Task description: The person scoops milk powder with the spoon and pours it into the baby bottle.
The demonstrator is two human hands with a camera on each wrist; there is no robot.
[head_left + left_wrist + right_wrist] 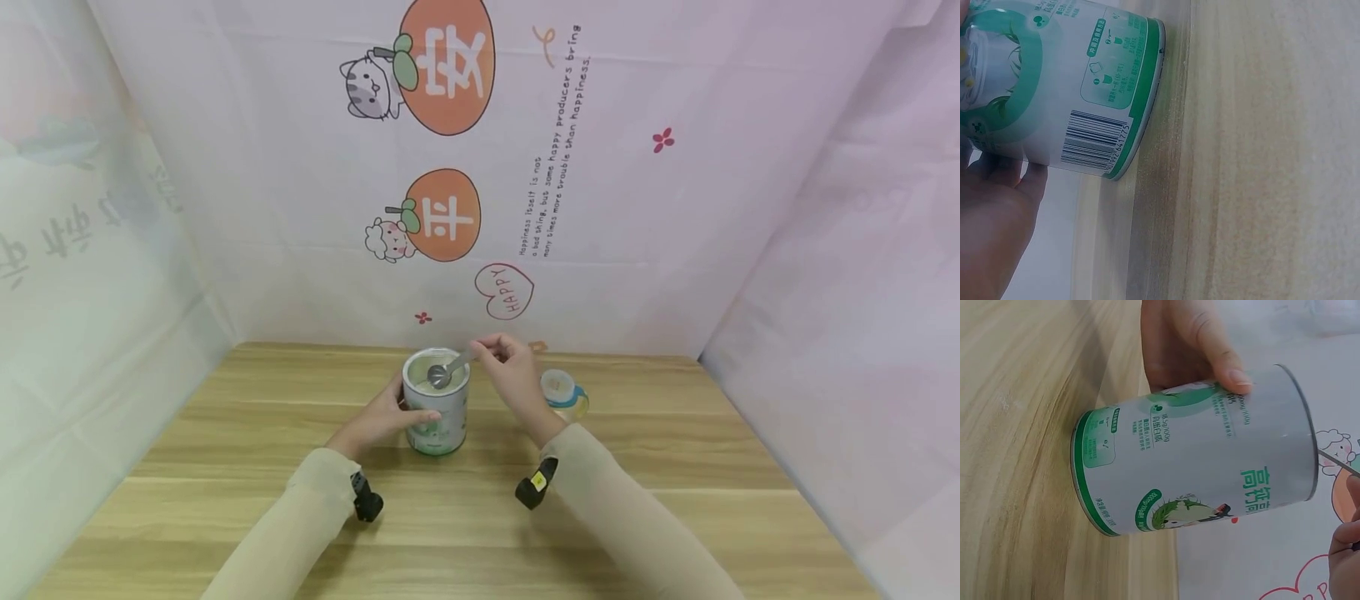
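A white and green milk powder can [437,421] stands on the wooden table with its top open and pale powder inside. My left hand [381,419] grips the can's left side, thumb across the front; in the left wrist view its fingers [1034,178] lie along the can. My right hand [513,375] is above and right of the can and pinches the handle of a grey metal spoon [439,377]. The spoon's bowl is over the can's opening, inside the rim in the head view. In the right wrist view the spoon handle [1339,462] crosses the rim.
Just right of my right hand stands a small cup [564,392] with a translucent lid and a blue handle, partly hidden by the hand. Printed cloth [600,208] hangs behind and at both sides of the wooden table [450,525].
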